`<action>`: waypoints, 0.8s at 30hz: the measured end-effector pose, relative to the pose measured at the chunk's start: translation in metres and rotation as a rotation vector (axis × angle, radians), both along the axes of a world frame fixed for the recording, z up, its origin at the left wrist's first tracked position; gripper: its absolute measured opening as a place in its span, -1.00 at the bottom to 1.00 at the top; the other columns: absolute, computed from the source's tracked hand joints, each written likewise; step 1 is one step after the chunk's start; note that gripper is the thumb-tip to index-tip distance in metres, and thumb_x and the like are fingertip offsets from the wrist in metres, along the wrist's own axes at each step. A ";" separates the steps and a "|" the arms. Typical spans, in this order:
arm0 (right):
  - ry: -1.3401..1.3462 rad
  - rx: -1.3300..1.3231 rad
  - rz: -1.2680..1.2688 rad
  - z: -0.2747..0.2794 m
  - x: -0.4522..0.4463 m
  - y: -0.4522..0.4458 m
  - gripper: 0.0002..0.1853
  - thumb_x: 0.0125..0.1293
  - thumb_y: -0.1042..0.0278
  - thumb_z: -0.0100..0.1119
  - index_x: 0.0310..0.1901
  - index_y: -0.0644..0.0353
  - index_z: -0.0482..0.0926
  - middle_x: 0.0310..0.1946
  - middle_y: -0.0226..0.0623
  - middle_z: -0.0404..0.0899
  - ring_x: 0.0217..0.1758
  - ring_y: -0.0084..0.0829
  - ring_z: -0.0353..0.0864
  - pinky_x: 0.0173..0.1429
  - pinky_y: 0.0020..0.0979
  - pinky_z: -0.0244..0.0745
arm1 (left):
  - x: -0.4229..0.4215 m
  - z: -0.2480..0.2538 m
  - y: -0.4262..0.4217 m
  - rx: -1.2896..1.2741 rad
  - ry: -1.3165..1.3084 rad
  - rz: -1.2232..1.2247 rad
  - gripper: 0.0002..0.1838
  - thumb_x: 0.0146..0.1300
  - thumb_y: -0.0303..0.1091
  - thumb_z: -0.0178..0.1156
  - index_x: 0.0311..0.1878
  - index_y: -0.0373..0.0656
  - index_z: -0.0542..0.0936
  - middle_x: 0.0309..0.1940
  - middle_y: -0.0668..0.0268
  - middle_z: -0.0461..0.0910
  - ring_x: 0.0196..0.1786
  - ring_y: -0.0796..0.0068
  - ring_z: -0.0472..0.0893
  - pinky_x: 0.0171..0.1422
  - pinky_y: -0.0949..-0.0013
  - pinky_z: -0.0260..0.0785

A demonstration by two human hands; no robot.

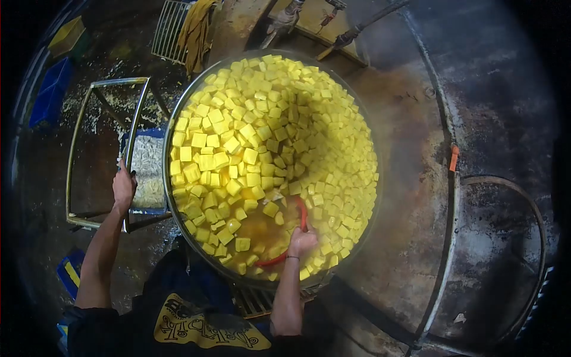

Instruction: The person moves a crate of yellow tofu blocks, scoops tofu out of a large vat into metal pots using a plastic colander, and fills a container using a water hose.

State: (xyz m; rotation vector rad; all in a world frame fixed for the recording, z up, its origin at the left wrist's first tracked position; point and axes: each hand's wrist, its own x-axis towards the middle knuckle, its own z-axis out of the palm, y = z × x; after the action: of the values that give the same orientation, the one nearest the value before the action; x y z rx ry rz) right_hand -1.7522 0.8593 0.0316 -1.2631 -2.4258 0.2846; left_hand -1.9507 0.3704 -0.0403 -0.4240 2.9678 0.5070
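A large round metal vat (171, 189) is full of yellow cubes (241, 140) in cloudy liquid, with a dark shadow over the middle. My right hand (303, 240) is closed on the red rim or handle of a basket-like tool (303, 214), partly sunk among the cubes at the vat's near side. Brownish liquid shows inside the red curve. My left hand (124, 187) is wrapped round a bar of the metal frame (143, 98) left of the vat.
Inside the frame stands a blue crate (148, 169) with pale contents. Blue bins (50, 89) and a yellow bin (66, 37) are at the upper left. A brown cloth (196, 35) hangs by a rack (169, 30). Pipes (455, 214) run along the right.
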 end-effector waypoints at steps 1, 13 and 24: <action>-0.018 -0.026 -0.062 -0.012 0.000 0.003 -0.62 -0.13 0.47 0.19 -0.17 0.10 0.73 -0.54 -0.04 0.61 -0.49 -0.05 0.59 -0.33 -0.15 0.48 | 0.000 -0.002 -0.001 -0.011 0.010 -0.012 -0.39 0.17 -0.41 0.24 0.26 -0.21 0.22 -0.38 -0.11 0.60 -0.29 -0.17 0.61 -0.22 -0.09 0.47; 0.579 -0.587 -0.238 -0.060 0.060 0.065 -0.63 -0.05 0.59 0.19 -0.12 0.25 0.70 -0.49 -0.23 0.69 -0.51 -0.55 0.52 -0.40 -0.40 0.47 | -0.008 -0.012 -0.007 -0.042 0.107 -0.072 -0.45 0.15 -0.40 0.26 0.18 -0.16 0.25 -0.39 -0.12 0.61 -0.28 -0.17 0.63 -0.25 -0.09 0.49; 1.087 -1.128 -0.410 -0.028 0.117 0.058 -0.31 -0.18 0.76 0.29 0.15 0.33 0.50 -0.28 -0.12 0.62 -0.37 -0.29 0.59 -0.23 -0.36 0.54 | 0.039 0.048 0.044 -0.215 0.413 -0.102 -0.34 0.19 -0.19 0.25 0.30 -0.19 0.23 0.22 -0.04 0.30 0.16 -0.07 0.42 0.14 -0.03 0.31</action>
State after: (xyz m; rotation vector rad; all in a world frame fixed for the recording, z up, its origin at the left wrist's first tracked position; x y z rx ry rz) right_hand -1.6357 0.9175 0.0036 -1.3451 -0.9562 1.7899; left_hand -1.9114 0.4143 0.0073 -0.2013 3.4386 0.2933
